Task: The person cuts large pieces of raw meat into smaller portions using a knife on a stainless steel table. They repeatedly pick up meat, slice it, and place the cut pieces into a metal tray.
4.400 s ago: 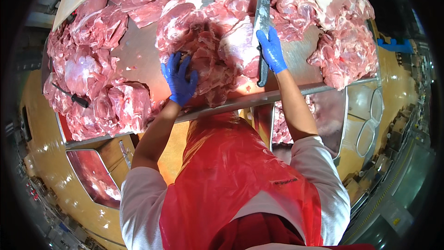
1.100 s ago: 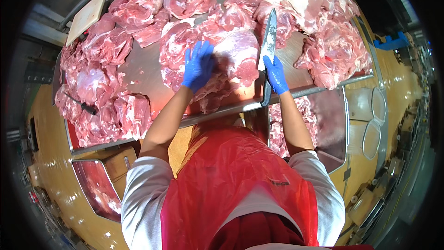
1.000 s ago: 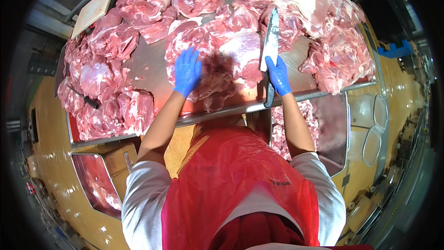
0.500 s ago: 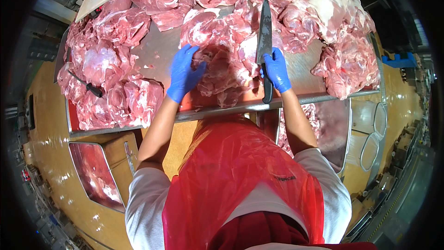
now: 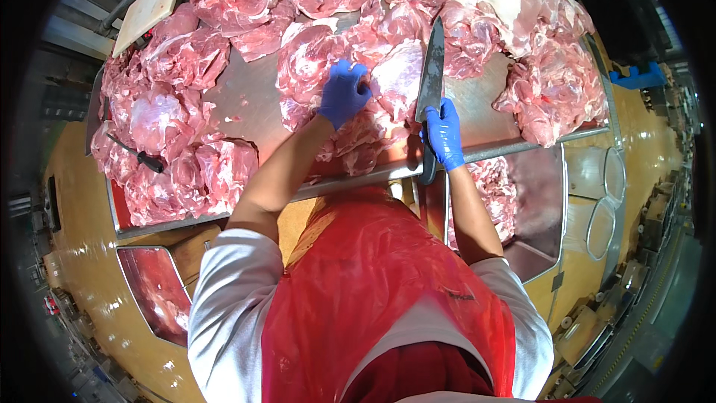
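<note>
The long knife (image 5: pixel 432 67) is grasped where blade meets handle by the right hand (image 5: pixel 445 134), just right of the middle meat pile (image 5: pixel 309 63). The left hand (image 5: pixel 346 95) is held over that pile, fingers curled (whether meat is pinched cannot be told). Well left of the pile, a dark-handled knife (image 5: pixel 151 162) is laid on more meat (image 5: pixel 160 119).
</note>
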Motion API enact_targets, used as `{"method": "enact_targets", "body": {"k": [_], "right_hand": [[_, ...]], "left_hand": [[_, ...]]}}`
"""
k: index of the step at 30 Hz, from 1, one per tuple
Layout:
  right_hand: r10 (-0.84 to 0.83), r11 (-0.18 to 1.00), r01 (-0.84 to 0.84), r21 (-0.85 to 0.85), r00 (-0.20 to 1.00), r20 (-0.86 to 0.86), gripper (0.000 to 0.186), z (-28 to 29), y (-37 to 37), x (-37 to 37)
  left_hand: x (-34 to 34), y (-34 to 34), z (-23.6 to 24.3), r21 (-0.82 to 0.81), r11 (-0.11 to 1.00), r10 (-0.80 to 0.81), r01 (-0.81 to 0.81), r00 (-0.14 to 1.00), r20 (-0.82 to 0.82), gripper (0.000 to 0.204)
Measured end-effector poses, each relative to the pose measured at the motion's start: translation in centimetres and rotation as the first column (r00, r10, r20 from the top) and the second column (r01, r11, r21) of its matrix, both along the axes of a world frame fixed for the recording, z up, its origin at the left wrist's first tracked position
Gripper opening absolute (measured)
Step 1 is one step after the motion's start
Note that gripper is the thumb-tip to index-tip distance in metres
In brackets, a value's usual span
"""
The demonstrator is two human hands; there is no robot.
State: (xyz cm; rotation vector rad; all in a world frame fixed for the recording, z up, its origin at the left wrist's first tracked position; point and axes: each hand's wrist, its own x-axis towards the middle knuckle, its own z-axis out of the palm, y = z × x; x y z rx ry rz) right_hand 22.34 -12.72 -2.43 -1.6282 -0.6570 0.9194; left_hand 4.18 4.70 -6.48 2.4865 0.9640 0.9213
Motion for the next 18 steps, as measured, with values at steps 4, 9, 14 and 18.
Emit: {"method": "enact_targets", "body": {"k": [4, 9, 14, 18], "right_hand": [[0.049, 0.999, -0.049, -0.016, 0.999, 0.017, 0.01, -1.3, -0.1, -0.7], [0.022, 0.997, -0.025, 0.067, 0.999, 0.048, 0.014, -1.0, 0.0, -0.8], [0.071, 0.997, -0.072, 0.036, 0.997, 0.03, 0.007, -1.6, 1.4, -3.3], [0.044, 0.999, -0.042, 0.031, 0.997, -0.061, 0.006, -1.2, 5.0, -6.7]], "left_hand": [[-0.5, 0.9, 0.4, -0.086, 0.996, -0.026, 0.033, 0.996, 0.081, 0.028], [-6.6, 1.5, 0.0, 0.136, 0.986, 0.07, -0.101, 0.973, 0.219, 0.032], [-15.0, -4.7, -6.6, -0.392, 0.883, 0.285, -0.259, 0.959, 0.009, 0.034], [-13.8, -7.8, -5.8, -0.438, 0.884, 0.168, -0.162, 0.986, -0.026, 0.041]]}}
